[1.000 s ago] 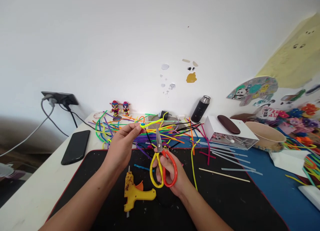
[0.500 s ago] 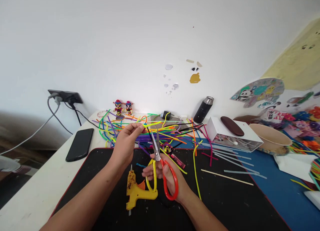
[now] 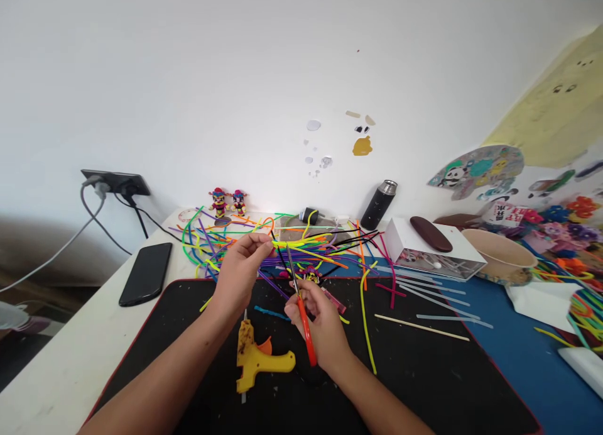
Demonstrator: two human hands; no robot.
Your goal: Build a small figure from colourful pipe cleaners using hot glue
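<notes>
My left hand (image 3: 240, 265) pinches a short black pipe cleaner (image 3: 279, 249) between thumb and fingertips, above the front of the pile of coloured pipe cleaners (image 3: 301, 256). Just to its right, my right hand (image 3: 318, 319) holds scissors (image 3: 305, 325) by their red handle, with the blades pointing up near the black piece. The blades look nearly edge-on, and the yellow handle is hidden. Below my hands a yellow glue gun (image 3: 261, 359) lies on the black mat (image 3: 424, 385), with a twisted blue piece (image 3: 272, 312) above it.
A phone (image 3: 146, 275) lies at the left. Two small figures (image 3: 228, 202) stand by the wall. A black flask (image 3: 379, 205), a white box (image 3: 443, 249) and a bowl (image 3: 499, 259) are at the back right. Glue sticks (image 3: 438, 297) and a wooden stick (image 3: 421, 327) lie at the right.
The scissors have turned from facing the camera to nearly edge-on, and their blades have come closer together. My right fingers have closed around the handle. The view has shifted slightly.
</notes>
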